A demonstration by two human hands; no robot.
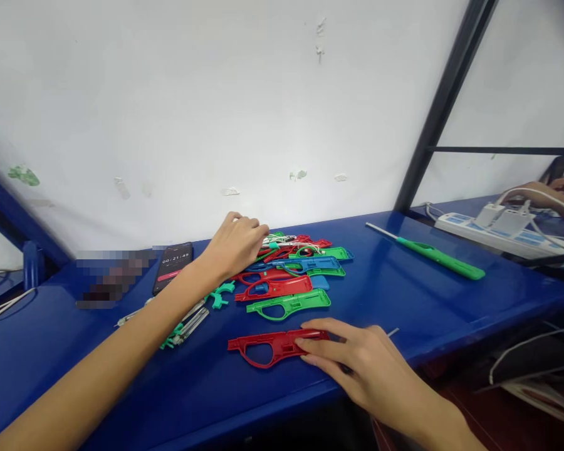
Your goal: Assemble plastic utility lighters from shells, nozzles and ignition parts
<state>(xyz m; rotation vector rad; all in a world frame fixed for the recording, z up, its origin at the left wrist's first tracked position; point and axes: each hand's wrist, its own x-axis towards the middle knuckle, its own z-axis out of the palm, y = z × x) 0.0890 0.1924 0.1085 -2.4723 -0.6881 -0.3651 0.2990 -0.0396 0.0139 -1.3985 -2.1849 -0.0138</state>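
My right hand (357,357) is closed on the grip end of a red lighter casing half (272,346), which lies inner side up near the table's front edge. My left hand (239,243) reaches to the back of a pile of parts, its fingers curled down; their tips, and anything in them, are hidden. In the pile are a green casing half (291,305), a red casing half (282,287), a blue casing half (310,265) and thin white wires (305,244). Small green plastic pieces (222,294) and clear narrow parts (192,324) lie beside my left forearm.
A green long-necked lighter (439,257) lies on the right of the blue table (380,300). A phone (173,266) showing a timer lies at the left, near a blurred item. Beyond the dark metal post (444,106) are a power strip (493,235) and another person's arm.
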